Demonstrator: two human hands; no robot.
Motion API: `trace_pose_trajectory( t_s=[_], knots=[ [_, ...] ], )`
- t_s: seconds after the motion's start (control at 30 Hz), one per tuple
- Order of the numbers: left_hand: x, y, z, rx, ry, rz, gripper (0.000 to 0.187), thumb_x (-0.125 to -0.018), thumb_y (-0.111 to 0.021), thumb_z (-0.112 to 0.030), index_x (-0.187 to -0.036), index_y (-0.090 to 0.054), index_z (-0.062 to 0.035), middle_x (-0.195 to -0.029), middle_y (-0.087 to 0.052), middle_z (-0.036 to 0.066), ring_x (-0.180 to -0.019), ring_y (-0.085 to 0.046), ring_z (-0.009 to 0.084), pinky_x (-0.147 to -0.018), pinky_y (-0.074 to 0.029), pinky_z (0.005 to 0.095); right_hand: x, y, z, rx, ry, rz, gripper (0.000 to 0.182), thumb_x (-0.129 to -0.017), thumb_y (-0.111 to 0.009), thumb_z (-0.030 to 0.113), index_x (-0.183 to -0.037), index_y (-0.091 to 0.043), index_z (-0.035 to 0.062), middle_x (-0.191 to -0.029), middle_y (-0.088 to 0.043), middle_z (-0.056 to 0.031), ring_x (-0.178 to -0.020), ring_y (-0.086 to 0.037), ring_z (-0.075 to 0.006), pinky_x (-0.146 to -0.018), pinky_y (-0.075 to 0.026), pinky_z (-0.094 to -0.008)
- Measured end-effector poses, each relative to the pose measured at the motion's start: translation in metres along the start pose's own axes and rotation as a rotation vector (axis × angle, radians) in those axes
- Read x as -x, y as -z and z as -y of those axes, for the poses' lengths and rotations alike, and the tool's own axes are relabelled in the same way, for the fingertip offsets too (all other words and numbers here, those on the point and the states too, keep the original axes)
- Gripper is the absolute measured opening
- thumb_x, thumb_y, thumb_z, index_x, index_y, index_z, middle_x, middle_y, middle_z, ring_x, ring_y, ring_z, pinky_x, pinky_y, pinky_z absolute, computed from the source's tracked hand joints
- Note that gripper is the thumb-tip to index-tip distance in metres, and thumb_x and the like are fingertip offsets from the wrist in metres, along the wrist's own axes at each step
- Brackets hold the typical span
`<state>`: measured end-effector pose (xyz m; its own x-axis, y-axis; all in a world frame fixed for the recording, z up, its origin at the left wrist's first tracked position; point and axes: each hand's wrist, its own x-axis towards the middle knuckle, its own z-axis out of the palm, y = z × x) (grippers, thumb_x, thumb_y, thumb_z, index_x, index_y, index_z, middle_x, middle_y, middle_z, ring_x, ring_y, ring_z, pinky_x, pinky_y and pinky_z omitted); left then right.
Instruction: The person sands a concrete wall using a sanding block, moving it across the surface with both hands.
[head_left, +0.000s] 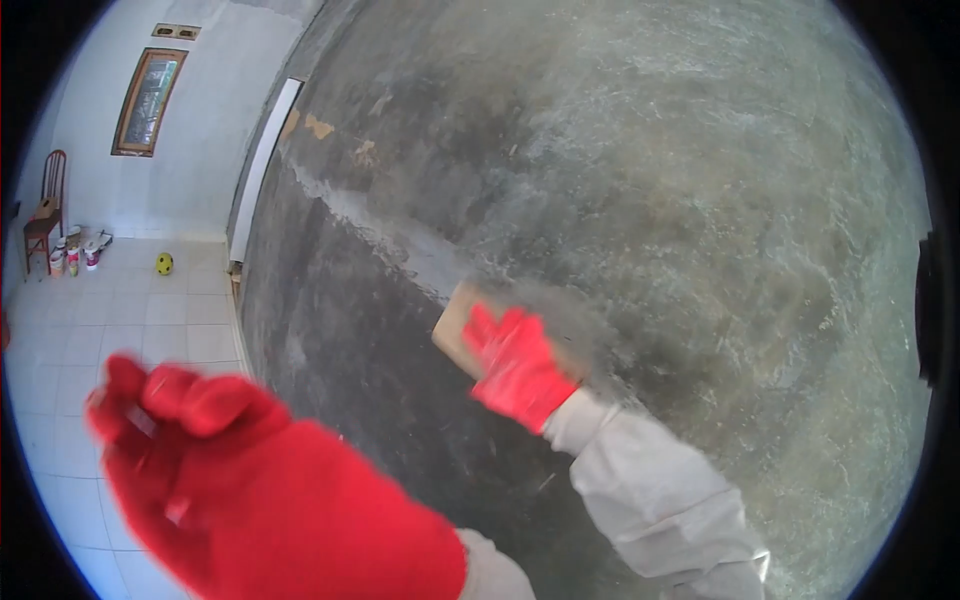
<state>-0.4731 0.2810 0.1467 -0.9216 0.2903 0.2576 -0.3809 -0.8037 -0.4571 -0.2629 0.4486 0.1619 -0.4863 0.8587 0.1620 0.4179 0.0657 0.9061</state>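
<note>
My right hand (520,370), in a red glove, is closed on a tan wooden float (458,325). The float lies against the grey cement-rendered wall (700,200), at the lower end of a lighter streak of smooth cement (400,235). Its far side is blurred and partly behind my hand. Close to the camera, my left hand (215,470), also red-gloved, is raised at lower left, apart from the wall. Its fingers curve loosely into a cup, and no object shows in the palm. Pale specks mark that glove.
A white strip (265,170) runs along the wall's left edge. Beyond it are a tiled floor (160,320), a yellow ball (164,263), several paint-like containers (74,258), a wooden chair (45,215) and a small window (150,100) in a white wall.
</note>
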Motion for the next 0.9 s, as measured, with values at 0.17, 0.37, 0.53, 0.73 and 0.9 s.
trace_pose_trajectory(
  t_s=[0.17, 0.37, 0.53, 0.73, 0.9],
  knots=[
    [-0.01, -0.008, -0.025, 0.198, -0.067, -0.189, 0.034, -0.098, -0.058, -0.019, -0.128, -0.058, -0.0032, -0.132, -0.06, 0.011, -0.119, -0.06, 0.0242, -0.092, -0.053, 0.034, -0.067, 0.095, -0.159, 0.1, -0.542, -0.282, 0.069, -0.082, -0.06, 0.053, -0.136, -0.049, 0.0106, -0.136, -0.049, -0.0095, -0.108, -0.055, -0.0308, -0.086, -0.046, -0.0456],
    [-0.01, 0.021, -0.009, 0.023, -0.136, -0.292, 0.022, -0.098, -0.053, -0.015, -0.11, -0.064, 0.0001, -0.113, -0.067, 0.01, -0.094, -0.068, 0.0196, -0.08, -0.056, 0.0308, -0.093, 0.067, -0.121, 0.161, -0.526, -0.313, 0.061, -0.092, -0.053, 0.038, -0.141, -0.045, 0.0029, -0.142, -0.048, -0.0131, -0.109, -0.058, -0.0319, -0.085, -0.046, -0.0519],
    [-0.015, 0.007, -0.018, 0.068, -0.098, -0.302, 0.022, -0.097, -0.054, -0.014, -0.11, -0.065, 0.0004, -0.112, -0.068, 0.01, -0.094, -0.068, 0.0198, -0.078, -0.056, 0.0305, -0.102, -0.051, 0.1, 0.101, -0.082, -0.019, 0.064, -0.091, -0.048, 0.028, -0.147, -0.036, 0.0, -0.145, -0.042, -0.0279, -0.111, -0.054, -0.042, -0.094, -0.039, -0.0633],
    [-0.032, 0.027, -0.028, 0.048, -0.189, -0.168, 0.023, -0.093, -0.058, -0.015, -0.11, -0.065, -0.0024, -0.118, -0.066, 0.012, -0.098, -0.066, 0.0227, -0.082, -0.055, 0.036, -0.143, -0.036, 0.045, 0.093, -0.186, -0.095, 0.07, -0.087, -0.055, 0.043, -0.148, -0.037, 0.0134, -0.153, -0.038, -0.0116, -0.121, -0.048, -0.0411, -0.096, -0.036, -0.0603],
    [-0.03, 0.039, -0.005, 0.007, -0.139, -0.282, 0.019, -0.089, -0.06, -0.015, -0.104, -0.069, -0.0064, -0.114, -0.068, 0.006, -0.099, -0.065, 0.0214, -0.082, -0.054, 0.0359, -0.152, 0.065, -0.115, 0.037, -0.576, -0.328, 0.07, -0.086, -0.057, 0.049, -0.143, -0.042, 0.0122, -0.147, -0.046, -0.0111, -0.114, -0.054, -0.0356, -0.083, -0.043, -0.0499]
  ],
)
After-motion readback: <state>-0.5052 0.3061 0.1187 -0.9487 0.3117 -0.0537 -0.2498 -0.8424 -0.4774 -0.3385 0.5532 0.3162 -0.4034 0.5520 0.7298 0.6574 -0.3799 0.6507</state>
